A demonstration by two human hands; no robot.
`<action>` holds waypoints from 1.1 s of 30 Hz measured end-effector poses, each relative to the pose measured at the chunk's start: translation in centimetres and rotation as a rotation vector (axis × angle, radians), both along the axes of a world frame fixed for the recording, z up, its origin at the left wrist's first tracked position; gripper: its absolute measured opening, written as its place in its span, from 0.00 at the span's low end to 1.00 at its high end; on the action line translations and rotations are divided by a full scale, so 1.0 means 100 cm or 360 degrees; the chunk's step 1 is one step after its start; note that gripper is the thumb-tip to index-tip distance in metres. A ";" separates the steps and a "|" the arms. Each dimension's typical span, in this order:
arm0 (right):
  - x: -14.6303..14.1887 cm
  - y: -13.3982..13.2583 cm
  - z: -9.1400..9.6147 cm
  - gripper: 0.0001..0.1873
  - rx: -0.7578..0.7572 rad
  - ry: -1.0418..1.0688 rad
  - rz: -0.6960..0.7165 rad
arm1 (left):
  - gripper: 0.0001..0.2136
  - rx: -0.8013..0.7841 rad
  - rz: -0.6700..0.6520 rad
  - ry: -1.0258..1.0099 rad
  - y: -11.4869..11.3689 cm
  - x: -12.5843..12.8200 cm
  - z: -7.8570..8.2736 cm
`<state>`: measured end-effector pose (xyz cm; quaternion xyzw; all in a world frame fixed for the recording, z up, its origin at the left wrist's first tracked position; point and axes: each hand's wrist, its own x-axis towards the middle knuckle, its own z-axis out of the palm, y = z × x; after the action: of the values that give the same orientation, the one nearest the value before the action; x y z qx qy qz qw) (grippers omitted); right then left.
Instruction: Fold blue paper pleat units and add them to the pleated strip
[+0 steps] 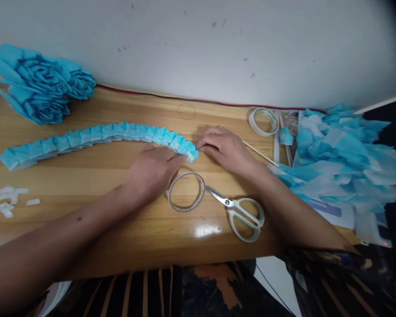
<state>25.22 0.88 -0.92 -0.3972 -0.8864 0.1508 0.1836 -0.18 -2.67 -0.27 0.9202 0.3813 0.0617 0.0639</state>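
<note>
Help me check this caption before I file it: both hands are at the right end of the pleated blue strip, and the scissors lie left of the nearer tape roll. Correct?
Not quite: the scissors lie right of the nearer tape roll, as the head view shows. The left hand and right hand are at the right end of the pleated blue strip.

A long, pleated light-blue strip (107,132) is laid in a shallow arch beyond the tape roll (202,189). Its folds are overlapped along the whole length. Its right end, marked by a small white patch (190,156), is curved down just beyond the tape roll; its left end is placed well to the left.
</note>
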 end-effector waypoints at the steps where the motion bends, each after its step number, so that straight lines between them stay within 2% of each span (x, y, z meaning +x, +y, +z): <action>1: -0.001 0.001 0.002 0.08 0.0007 -0.0055 -0.0003 | 0.11 0.0012 -0.0006 -0.0005 0.000 0.000 -0.001; 5: -0.003 0.001 0.005 0.10 0.0034 -0.0198 -0.0090 | 0.10 0.0019 -0.0025 -0.0038 0.000 -0.001 -0.003; 11: 0.004 0.001 -0.002 0.10 0.0001 0.0124 -0.0174 | 0.10 -0.0005 -0.0016 -0.0055 0.000 -0.002 -0.002; 18: -0.003 0.004 -0.007 0.13 0.0084 0.0111 -0.0048 | 0.10 0.0015 -0.0027 -0.0125 0.000 -0.003 -0.005; 27: -0.006 0.006 -0.008 0.12 0.0147 0.0000 -0.0064 | 0.11 -0.0014 -0.0005 -0.0092 -0.001 -0.002 -0.001; 30: -0.005 0.006 -0.006 0.12 0.0065 0.0037 -0.0070 | 0.11 -0.0064 0.0006 -0.0040 0.000 -0.001 0.002; 33: -0.004 0.002 0.004 0.12 -0.0020 0.0160 -0.0110 | 0.12 -0.0057 0.0007 -0.0046 0.000 0.000 0.002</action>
<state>24.87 1.07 -0.49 -0.4207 -0.8609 0.1697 0.2303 -0.22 -2.66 -0.09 0.9171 0.3834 0.0684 0.0856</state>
